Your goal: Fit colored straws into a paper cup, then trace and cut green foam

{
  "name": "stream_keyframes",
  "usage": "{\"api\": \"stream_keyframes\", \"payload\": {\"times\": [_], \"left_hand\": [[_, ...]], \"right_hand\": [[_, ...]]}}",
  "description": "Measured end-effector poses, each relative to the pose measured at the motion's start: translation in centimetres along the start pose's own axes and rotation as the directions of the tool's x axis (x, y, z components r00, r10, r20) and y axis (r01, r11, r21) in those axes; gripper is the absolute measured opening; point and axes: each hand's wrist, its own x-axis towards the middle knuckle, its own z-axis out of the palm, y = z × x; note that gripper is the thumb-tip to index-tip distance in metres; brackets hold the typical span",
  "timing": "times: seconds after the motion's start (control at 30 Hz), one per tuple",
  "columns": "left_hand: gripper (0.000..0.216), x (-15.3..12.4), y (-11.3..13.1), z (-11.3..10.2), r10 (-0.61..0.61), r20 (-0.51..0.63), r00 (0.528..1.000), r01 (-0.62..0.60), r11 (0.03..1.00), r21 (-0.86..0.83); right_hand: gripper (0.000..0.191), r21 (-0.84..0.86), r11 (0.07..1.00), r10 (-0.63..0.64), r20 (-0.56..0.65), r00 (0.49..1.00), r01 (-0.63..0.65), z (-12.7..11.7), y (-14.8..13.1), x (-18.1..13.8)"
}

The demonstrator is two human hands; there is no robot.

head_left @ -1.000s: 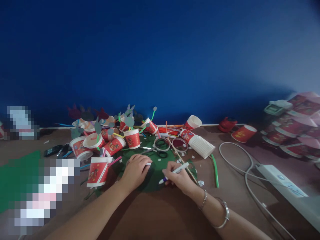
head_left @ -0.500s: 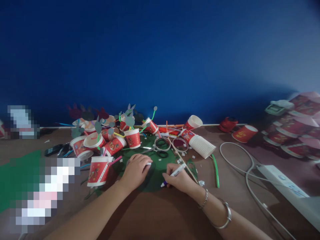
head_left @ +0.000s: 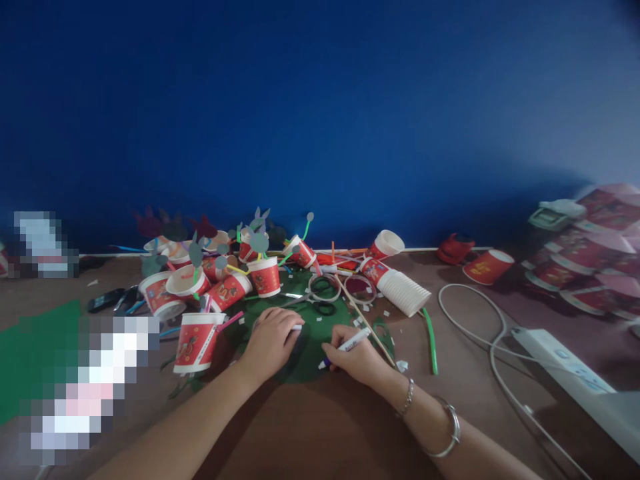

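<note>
My right hand [head_left: 357, 357] grips a white marker [head_left: 356, 339] with a purple collar, its white tip pointing down and left over a round green sheet [head_left: 300, 367]. Palm down on the same sheet lies my left hand [head_left: 273, 340], fingers curled. A short white end [head_left: 297, 327] shows between its thumb and fingers; what it belongs to is hidden. Beyond both hands lie scissors [head_left: 324, 308] with black loops and two rolls of tape. A red paper cup [head_left: 196, 343] with a pink straw stands left of my left hand.
Several red cups with straws and paper shapes crowd the back left. A stack of cups [head_left: 405, 292] lies on its side, with a green straw [head_left: 431, 343] near it. A power strip [head_left: 565, 363] and white cable [head_left: 493, 347] are at right, before a blue wall [head_left: 320, 120].
My right hand has shifted slightly left and up with the marker. My left hand stays in place on the green sheet.
</note>
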Motion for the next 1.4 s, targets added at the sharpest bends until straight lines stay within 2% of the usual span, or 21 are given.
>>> {"api": "stream_keyframes", "payload": {"times": [0.27, 0.6, 0.77, 0.93, 1.0, 1.07, 1.17, 1.23, 1.4], "left_hand": [[0.016, 0.0, 0.0, 0.1, -0.001, -0.015, 1.000, 0.001, 1.000, -0.005], [0.016, 0.0, 0.0, 0.1, 0.000, -0.006, 1.000, 0.000, 1.000, -0.003], [0.017, 0.0, -0.1, 0.1, 0.000, -0.005, 1.000, 0.000, 1.000, -0.006], [0.016, 0.0, 0.0, 0.1, 0.003, -0.026, 1.000, -0.003, 1.000, -0.009], [0.016, 0.0, 0.2, -0.1, 0.009, -0.069, 0.998, -0.009, 1.000, -0.004], [0.017, -0.1, 0.4, -0.3, 0.025, -0.112, 0.993, -0.025, 1.000, -0.001], [0.020, -0.3, 0.6, -0.3, 0.066, -0.139, 0.988, -0.073, 0.996, -0.048], [0.022, -0.4, 0.6, -0.2, 0.100, -0.138, 0.985, -0.113, 0.990, -0.086], [0.019, -0.2, 0.5, 0.2, 0.107, -0.121, 0.987, -0.125, 0.980, -0.152]], "right_hand": [[0.027, -0.021, 0.999, -0.028, -0.072, 0.997, 0.026, 0.2, 0.3, 0.4], [0.027, -0.007, 0.999, -0.034, -0.067, 0.997, 0.034, 0.1, 0.3, 0.3], [0.025, 0.021, 1.000, 0.001, -0.024, 1.000, -0.001, 0.0, 0.1, 0.2], [0.027, 0.186, 0.977, 0.092, 0.086, 0.992, -0.107, -0.3, -0.4, 0.0], [0.031, 0.291, 0.953, 0.067, 0.049, 0.997, -0.078, -0.4, -0.5, 0.0], [0.034, 0.383, 0.923, 0.014, -0.068, 0.998, 0.013, -0.6, -0.6, 0.0], [0.028, 0.401, 0.907, -0.042, -0.222, 0.974, 0.130, -0.7, -0.6, 0.0], [0.024, 0.376, 0.915, -0.057, -0.242, 0.969, 0.147, -0.7, -0.6, -0.1], [0.023, 0.414, 0.903, -0.033, -0.189, 0.981, 0.110, -0.7, -0.8, -0.2]]}}
